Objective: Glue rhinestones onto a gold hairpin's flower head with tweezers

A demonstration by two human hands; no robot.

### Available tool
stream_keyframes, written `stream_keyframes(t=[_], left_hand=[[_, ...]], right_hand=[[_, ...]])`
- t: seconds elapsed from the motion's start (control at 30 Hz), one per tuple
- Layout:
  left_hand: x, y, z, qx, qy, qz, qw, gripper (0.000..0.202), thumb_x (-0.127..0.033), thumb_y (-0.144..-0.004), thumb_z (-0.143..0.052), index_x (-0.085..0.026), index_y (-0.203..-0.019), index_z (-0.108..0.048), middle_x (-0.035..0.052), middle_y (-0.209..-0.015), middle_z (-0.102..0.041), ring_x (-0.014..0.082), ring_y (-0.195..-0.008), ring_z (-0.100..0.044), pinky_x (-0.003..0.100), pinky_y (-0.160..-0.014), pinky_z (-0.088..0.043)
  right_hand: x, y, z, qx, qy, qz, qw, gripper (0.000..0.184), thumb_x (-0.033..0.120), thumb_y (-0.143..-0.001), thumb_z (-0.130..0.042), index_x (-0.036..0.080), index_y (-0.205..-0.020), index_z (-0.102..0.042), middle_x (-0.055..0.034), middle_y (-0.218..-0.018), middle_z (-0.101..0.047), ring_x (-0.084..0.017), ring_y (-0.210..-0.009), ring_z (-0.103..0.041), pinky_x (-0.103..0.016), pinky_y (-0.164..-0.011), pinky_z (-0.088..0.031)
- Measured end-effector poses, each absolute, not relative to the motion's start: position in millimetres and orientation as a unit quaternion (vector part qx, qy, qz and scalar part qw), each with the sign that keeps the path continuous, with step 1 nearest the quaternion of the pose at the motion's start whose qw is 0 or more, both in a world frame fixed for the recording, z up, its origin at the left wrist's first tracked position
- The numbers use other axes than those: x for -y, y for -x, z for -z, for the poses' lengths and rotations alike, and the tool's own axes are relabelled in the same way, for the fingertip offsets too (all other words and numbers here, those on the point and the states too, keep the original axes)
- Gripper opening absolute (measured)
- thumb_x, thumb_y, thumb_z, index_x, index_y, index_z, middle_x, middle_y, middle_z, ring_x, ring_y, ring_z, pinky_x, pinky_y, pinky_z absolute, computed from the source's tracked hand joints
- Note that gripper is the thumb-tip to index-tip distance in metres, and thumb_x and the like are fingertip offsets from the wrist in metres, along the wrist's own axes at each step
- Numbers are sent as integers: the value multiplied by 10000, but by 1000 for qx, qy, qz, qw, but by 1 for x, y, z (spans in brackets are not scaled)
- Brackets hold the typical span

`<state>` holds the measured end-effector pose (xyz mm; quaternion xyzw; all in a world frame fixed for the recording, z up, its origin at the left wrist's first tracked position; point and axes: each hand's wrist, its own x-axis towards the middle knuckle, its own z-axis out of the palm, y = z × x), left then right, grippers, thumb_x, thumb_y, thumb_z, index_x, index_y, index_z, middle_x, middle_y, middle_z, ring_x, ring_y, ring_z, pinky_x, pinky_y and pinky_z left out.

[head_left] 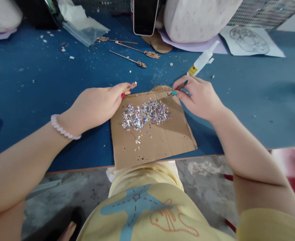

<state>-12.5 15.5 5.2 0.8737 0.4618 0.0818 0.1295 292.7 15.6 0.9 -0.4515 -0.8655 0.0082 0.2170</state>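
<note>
Blue, felt-like covering spreads over the worktop (237, 100) in the head view, dusted with pale flecks and scraps. At its near edge lies a flat sheet of brown corrugated cardboard (162, 140), creased and rough at the corners. On the sheet's upper half sits a loose heap of tiny iridescent chips (146, 113), glinting silver, blue and pink, with a few strays below it.

The left hand (97, 105), with a pale pink bead bracelet (63, 129) on its wrist, rests at the cardboard's upper left corner. Its fingers (117, 92) are pinched closed on a small gold-coloured piece (131, 87), held just above the sheet's edge. The right hand (197, 97) hovers at the upper right corner. Its fingers (181, 95) are closed around a thin dark tool (181, 87), whose tip points down-left towards the heap. I cannot tell whether the tip touches the cardboard.

Farther back lie:
- a white plastic glue bottle with a yellow label (201, 62), on its side just beyond the right hand
- two slim gold hairpin sticks with ornate heads (129, 58)
- a black phone (145, 16)
- a white padded bag (197, 20)
- a white paper sheet printed with a round pattern (250, 42)
- a clear plastic bag (84, 28)
</note>
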Motion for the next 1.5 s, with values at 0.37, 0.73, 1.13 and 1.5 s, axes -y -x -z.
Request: stream_keyframes(t=[0.37, 0.73, 1.13, 1.5], left_hand=[[-28, 10, -14, -359, -909, -88, 195, 442, -331, -1015, -274, -240, -1403, -464, -20, -1289, -657, 207, -1236, -572, 349, -1045, -459], [-24, 11, -11, -381, -900, -77, 196, 421, -323, -1017, -305, -247, -1362, -533, 13, -1427, -550, 242, -1302, -526, 407, -1085, -440], [-21, 9, -11, -384, -899, -84, 193, 401, -317, -1018, -328, -272, -1358, -537, 11, -1426, -549, 266, -1278, -548, 427, -1052, -463], [-19, 7, -11, -381, -905, -73, 176, 408, -305, -1021, -309, -227, -1348, -541, 26, -1419, -556, 266, -1246, -572, 442, -1061, -450]], right_hand=[[-16, -293, -1, 865, 457, -14, 208, 149, 251, -930, -487, 223, -964, -630, -64, -924, -705, -240, -867, -681, -388, -785, -555], [-13, -295, -4, 881, 437, 4, 180, 154, 211, -898, -517, 221, -976, -650, -58, -905, -700, -256, -882, -678, -420, -798, -548], [-10, -298, -9, 887, 434, 5, 158, 155, 205, -878, -512, 236, -962, -638, -41, -873, -689, -235, -826, -665, -413, -796, -533], [-8, -299, -13, 891, 432, -7, 136, 146, 213, -888, -500, 213, -956, -629, -47, -868, -678, -223, -840, -652, -405, -824, -508]])
